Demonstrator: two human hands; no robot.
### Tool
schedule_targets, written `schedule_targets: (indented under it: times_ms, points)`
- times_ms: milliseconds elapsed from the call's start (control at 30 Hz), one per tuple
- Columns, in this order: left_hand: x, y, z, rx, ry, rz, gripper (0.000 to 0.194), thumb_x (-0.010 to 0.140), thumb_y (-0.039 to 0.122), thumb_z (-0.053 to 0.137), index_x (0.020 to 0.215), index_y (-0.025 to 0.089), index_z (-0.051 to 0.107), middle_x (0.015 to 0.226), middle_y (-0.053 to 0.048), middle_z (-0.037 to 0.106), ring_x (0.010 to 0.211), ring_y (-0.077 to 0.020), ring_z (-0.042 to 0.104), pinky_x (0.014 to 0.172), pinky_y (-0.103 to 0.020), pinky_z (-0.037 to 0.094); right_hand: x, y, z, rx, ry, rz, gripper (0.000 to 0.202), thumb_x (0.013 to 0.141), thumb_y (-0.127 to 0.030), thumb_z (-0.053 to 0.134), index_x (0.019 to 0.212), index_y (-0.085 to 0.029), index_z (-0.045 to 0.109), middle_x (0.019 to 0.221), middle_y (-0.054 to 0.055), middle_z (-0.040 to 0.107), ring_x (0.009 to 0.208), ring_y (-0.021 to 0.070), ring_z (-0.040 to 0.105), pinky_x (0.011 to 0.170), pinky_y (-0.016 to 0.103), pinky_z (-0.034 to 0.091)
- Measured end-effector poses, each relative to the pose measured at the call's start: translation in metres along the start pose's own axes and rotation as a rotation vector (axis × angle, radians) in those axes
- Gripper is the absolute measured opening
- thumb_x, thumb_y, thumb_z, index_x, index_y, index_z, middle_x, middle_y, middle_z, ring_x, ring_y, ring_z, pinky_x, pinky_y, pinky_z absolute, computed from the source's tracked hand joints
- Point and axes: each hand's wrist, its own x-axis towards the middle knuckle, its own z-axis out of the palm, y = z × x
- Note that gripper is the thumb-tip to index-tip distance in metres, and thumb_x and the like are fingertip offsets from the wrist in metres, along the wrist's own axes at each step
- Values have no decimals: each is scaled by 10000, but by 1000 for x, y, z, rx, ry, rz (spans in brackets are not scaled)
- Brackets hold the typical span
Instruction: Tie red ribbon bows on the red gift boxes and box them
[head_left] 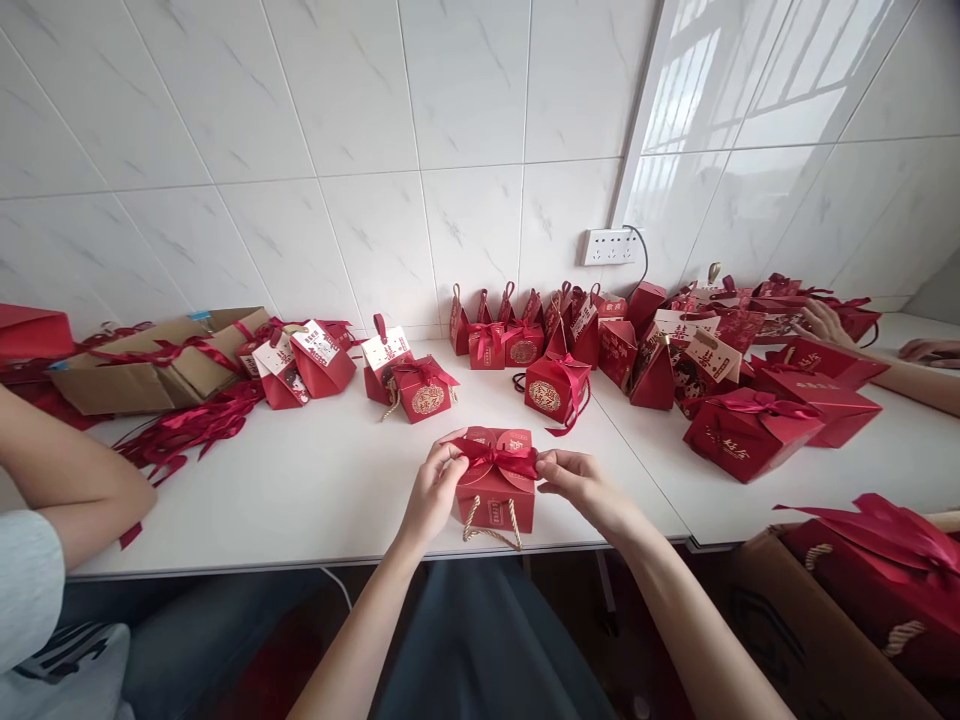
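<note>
A red gift box point(472, 490) with gold print stands upright near the table's front edge, straight before me. Its gold rope handle point(493, 538) hangs down the front face. Across its top lies a red ribbon point(496, 457) tied in a bow. My left hand point(441, 478) pinches the bow's left loop between thumb and fingers. On the other side, my right hand point(571, 478) has its fingers closed on the right end of the bow. Behind the box sits a finished-looking red box point(553, 390) with a round gold pattern and a ribbon at its side.
A cardboard carton point(112, 385) and loose red ribbons point(199, 425) lie at left, by another person's arm point(82, 470). Many red boxes point(750, 430) crowd the right, where another person's hand point(821, 325) rests. A power strip point(611, 247) is on the tiled wall.
</note>
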Motion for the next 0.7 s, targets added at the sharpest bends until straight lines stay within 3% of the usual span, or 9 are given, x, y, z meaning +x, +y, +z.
schedule_targets:
  times_ms: [167,267,333,467,600,700]
  points:
    - [-4,4,3,5,-47,-8,223,789,375,516,674,187,480,1219,-76,559,916,-194,609,718,-269,495,7,-10,-2,-36,159,-78,427,755,-605,567,702,-182,580,839,59,599,836,213,578,792,369,466]
    - [-6,4,7,3,-56,8,193,793,372,529,734,194,483,1011,-45,589,869,-181,613,686,-269,513,20,-31,10,-277,250,-237,289,764,-479,623,713,-194,634,962,79,578,968,241,558,869,371,428]
    - [-7,2,9,0,-48,29,180,796,368,538,779,196,487,994,-45,585,877,-184,613,689,-284,526,29,-45,20,-524,160,-304,216,792,-388,616,714,-194,673,1000,92,584,987,235,566,894,367,411]
    - [-8,-5,11,63,4,101,142,809,330,527,795,192,497,1222,-101,518,1055,-224,572,791,-342,528,43,-60,34,-757,-93,-190,142,757,-303,646,702,-185,703,994,90,620,904,222,611,855,347,422]
    - [-8,-11,12,158,60,195,85,808,283,516,814,199,528,1182,-103,522,1163,-245,510,878,-379,503,48,-59,33,-757,-120,-153,130,731,-277,638,714,-173,713,939,83,645,801,197,623,759,298,444]
    - [-8,-14,13,208,62,225,74,830,263,490,838,204,535,1115,-97,536,1127,-236,531,879,-381,503,49,-55,29,-733,-142,-141,115,718,-238,627,646,-174,690,874,54,668,746,170,620,675,254,440]
